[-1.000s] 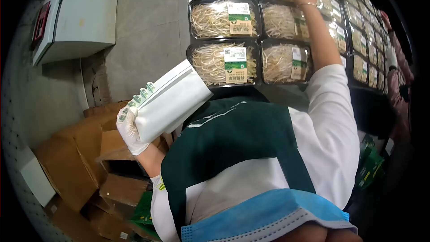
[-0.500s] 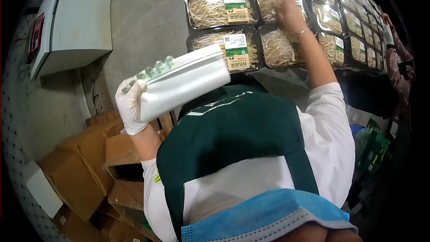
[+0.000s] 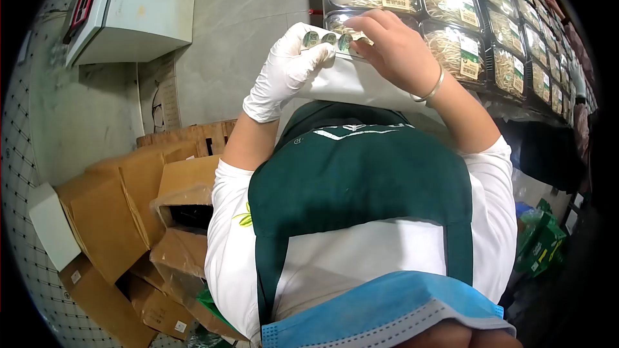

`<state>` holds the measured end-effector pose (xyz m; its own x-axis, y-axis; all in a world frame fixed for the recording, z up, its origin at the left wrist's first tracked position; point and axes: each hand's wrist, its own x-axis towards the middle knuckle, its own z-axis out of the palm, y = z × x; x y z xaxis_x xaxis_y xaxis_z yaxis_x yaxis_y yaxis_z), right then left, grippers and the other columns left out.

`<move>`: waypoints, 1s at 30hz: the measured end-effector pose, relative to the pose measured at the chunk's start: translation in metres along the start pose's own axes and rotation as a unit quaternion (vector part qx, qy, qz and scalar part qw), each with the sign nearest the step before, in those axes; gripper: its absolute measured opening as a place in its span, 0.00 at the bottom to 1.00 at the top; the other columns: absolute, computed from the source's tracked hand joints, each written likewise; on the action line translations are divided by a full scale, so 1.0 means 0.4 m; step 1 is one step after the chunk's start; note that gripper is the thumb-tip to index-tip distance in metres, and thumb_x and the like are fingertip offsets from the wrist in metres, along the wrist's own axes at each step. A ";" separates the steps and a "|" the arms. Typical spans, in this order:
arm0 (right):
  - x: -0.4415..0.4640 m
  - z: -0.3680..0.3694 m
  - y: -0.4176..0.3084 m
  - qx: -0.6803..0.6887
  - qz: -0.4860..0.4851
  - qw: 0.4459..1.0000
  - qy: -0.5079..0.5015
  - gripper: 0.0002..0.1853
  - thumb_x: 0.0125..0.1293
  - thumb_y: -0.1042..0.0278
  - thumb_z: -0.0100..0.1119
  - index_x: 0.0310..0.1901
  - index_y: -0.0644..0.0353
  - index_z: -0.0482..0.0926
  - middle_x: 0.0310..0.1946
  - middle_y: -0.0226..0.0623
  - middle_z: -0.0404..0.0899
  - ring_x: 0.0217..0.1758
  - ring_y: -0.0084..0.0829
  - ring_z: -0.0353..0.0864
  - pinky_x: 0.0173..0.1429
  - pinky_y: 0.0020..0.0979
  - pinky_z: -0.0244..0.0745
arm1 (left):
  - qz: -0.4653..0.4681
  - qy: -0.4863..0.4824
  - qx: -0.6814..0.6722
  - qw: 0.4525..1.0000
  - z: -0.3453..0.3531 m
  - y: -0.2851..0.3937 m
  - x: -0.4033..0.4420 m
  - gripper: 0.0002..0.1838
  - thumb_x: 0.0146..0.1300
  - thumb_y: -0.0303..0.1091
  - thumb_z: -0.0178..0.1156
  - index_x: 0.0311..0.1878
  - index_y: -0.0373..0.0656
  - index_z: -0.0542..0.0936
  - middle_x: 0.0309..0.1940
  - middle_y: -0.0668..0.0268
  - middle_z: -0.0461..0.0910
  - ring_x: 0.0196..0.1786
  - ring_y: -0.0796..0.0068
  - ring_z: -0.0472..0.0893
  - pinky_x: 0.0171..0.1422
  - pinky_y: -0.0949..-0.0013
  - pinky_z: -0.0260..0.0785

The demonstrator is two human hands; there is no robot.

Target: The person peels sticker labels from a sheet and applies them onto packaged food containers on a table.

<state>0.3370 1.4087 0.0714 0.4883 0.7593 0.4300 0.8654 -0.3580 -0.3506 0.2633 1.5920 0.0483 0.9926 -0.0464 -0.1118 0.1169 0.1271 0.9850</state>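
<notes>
My left hand [image 3: 284, 74], in a white glove, is closed on the left end of a white sticker sheet [image 3: 361, 80], thumb across its front. Round green stickers [image 3: 329, 40] run in a row along the sheet's upper edge. My bare right hand [image 3: 406, 55], with a bangle [image 3: 433, 84] at the wrist, is over the right end of that row. Its thumb and bent fingers close around the rightmost visible sticker [image 3: 362, 41], partly hidden by them. Just beyond my hands sits a black tray of bean sprouts [image 3: 340, 22], largely covered by the right hand.
Rows of labelled, film-covered sprout trays [image 3: 454, 55] fill the table to the right and ahead. A white cabinet [image 3: 151, 19] stands at the upper left. Cardboard boxes [image 3: 109, 203] are piled at the lower left. Another person's pink sleeve [image 3: 579, 125] shows at the far right.
My right hand has come back from the trays to the sticker sheet. My left hand has moved the sheet right and up, in front of my body. The view has shifted.
</notes>
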 end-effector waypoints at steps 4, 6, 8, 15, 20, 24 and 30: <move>-0.019 0.023 -0.044 -0.065 0.013 0.997 0.029 0.09 0.51 0.70 0.55 0.36 0.53 0.73 0.29 0.28 0.70 0.33 0.31 0.73 0.27 0.28 0.72 | -0.042 0.015 -0.015 0.999 0.002 0.006 -0.028 0.08 0.57 0.26 0.54 0.40 0.37 0.72 0.30 0.68 0.75 0.31 0.83 0.71 0.38 0.79 0.64; -0.026 0.041 -0.060 -0.136 -0.018 0.988 0.070 0.09 0.46 0.72 0.53 0.32 0.52 0.72 0.27 0.27 0.69 0.29 0.28 0.71 0.24 0.25 0.69 | -0.031 0.025 -0.055 0.998 0.000 -0.010 -0.034 0.08 0.57 0.26 0.54 0.40 0.36 0.72 0.30 0.68 0.75 0.32 0.83 0.71 0.38 0.78 0.65; -0.037 0.059 -0.070 -0.160 -0.035 0.981 0.104 0.07 0.44 0.71 0.53 0.29 0.52 0.73 0.26 0.26 0.69 0.29 0.26 0.71 0.24 0.24 0.69 | -0.026 0.040 -0.066 0.997 -0.007 -0.026 -0.032 0.08 0.55 0.26 0.56 0.38 0.34 0.73 0.31 0.67 0.76 0.33 0.81 0.73 0.39 0.78 0.66; -0.170 0.007 -0.030 0.108 0.138 0.971 0.165 0.07 0.47 0.74 0.59 0.30 0.56 0.76 0.27 0.28 0.75 0.27 0.21 0.73 0.29 0.19 0.68 | -0.099 0.066 -0.239 0.964 -0.039 -0.113 -0.031 0.10 0.53 0.23 0.57 0.39 0.33 0.73 0.33 0.64 0.75 0.37 0.76 0.75 0.43 0.75 0.68; -0.344 -0.071 0.240 0.162 0.507 0.826 0.187 0.11 0.52 0.62 0.62 0.29 0.62 0.77 0.20 0.26 0.74 0.22 0.16 0.67 0.27 0.20 0.64 | -0.108 0.119 -0.197 0.967 -0.101 -0.103 -0.087 0.09 0.52 0.23 0.58 0.37 0.34 0.74 0.33 0.65 0.75 0.37 0.77 0.75 0.43 0.76 0.68; -0.339 -0.022 0.235 -0.105 0.486 0.862 0.101 0.17 0.53 0.52 0.58 0.26 0.61 0.77 0.20 0.35 0.76 0.24 0.32 0.74 0.30 0.31 0.68 | -0.078 0.128 -0.149 0.978 -0.155 -0.134 -0.111 0.07 0.52 0.23 0.59 0.36 0.36 0.74 0.34 0.66 0.75 0.37 0.78 0.74 0.44 0.75 0.66; -0.353 -0.089 0.266 -0.335 0.446 0.827 0.071 0.24 0.51 0.46 0.58 0.36 0.63 0.75 0.28 0.40 0.78 0.31 0.39 0.77 0.36 0.37 0.72 | -0.069 0.162 -0.130 0.976 -0.200 -0.143 -0.144 0.07 0.52 0.23 0.59 0.35 0.37 0.74 0.33 0.67 0.75 0.35 0.79 0.73 0.43 0.77 0.67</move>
<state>0.3643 1.2441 0.0031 0.9331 -0.0227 0.3590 -0.0010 -0.9982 -0.0606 0.2021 1.6668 -0.0122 0.9198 0.2288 -0.3188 0.2132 0.3906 0.8955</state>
